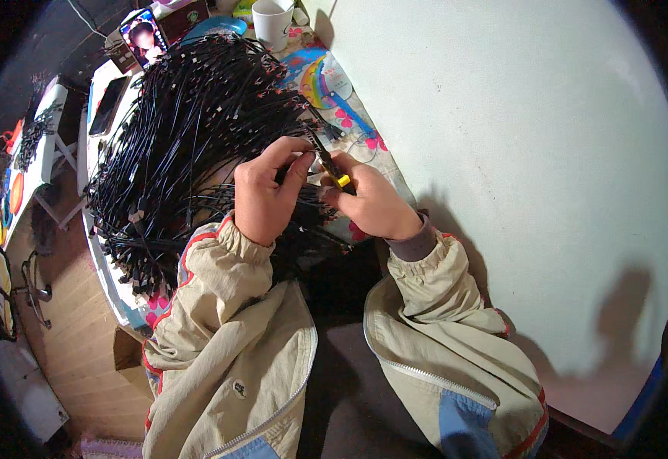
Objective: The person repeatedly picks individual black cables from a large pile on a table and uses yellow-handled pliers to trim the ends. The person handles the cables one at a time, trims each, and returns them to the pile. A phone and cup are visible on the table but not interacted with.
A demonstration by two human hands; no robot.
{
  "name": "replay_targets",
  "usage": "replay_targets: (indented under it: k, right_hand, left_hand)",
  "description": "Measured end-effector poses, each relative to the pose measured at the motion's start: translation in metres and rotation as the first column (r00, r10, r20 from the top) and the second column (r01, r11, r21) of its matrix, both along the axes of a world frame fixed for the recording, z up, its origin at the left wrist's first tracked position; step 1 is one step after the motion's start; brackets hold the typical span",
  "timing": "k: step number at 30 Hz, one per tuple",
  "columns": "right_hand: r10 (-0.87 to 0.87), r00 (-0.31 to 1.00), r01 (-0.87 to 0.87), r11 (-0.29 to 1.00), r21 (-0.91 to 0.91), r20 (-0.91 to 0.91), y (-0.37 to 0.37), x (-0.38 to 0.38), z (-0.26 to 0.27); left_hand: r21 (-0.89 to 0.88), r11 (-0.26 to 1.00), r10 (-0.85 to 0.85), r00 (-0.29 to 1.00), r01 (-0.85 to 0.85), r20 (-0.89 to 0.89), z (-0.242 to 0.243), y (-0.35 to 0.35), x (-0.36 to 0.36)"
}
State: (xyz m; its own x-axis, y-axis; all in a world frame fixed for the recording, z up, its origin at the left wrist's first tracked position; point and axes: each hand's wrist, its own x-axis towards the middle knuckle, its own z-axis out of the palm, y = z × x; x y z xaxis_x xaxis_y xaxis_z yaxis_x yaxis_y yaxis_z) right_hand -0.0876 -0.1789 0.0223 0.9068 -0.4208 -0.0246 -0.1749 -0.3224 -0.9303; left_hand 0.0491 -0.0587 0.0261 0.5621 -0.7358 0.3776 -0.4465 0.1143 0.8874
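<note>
A big heap of thin black cables with small connectors (196, 115) covers the table in front of me. Over its right edge, my right hand (371, 198) grips a dark hand tool with a yellow part (340, 175); its type is hard to make out. My left hand (271, 189) is right beside it, thumb and index finger pinched together near the tool's upper part. Something small and pale shows between the hands, perhaps a cable end, but the fingers partly hide it. More cables run beneath both hands.
Behind the heap are a white mug (272, 23), a blue dish (216, 27) and a propped phone with a lit screen (143, 39). A dark phone (109, 106) lies left; a rainbow-printed fan (319, 77) lies right. A pale wall (512, 172) borders the table's right side.
</note>
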Motion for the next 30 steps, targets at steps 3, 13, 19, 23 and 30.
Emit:
replay_targets:
  k: [3,13,19,23,30]
  right_hand:
    - [-0.032,0.999,0.031,0.999,-0.044,-0.037,0.001,0.0,-0.001]
    - [-0.06,0.998,0.059,0.959,0.277,-0.005,0.01,0.0,-0.011]
    - [-0.035,0.999,0.031,0.96,0.278,0.01,0.023,-0.002,0.002]
    - [-0.052,0.999,0.053,0.983,0.178,-0.011,0.026,-0.001,0.01]
    - [-0.074,0.997,0.072,0.983,0.167,0.005,0.025,-0.001,0.003]
  left_hand:
    - [0.013,1.0,0.014,0.998,-0.013,-0.059,-0.002,-0.001,-0.002]
    - [-0.037,0.991,0.135,0.987,-0.132,0.092,-0.003,-0.001,-0.01]
    - [-0.124,0.959,0.281,0.891,-0.253,0.355,-0.005,0.0,-0.016]
    - [-0.156,0.957,0.289,0.839,-0.244,0.46,-0.008,0.0,-0.013]
    - [-0.164,0.952,0.305,0.805,-0.258,0.509,-0.01,-0.002,-0.015]
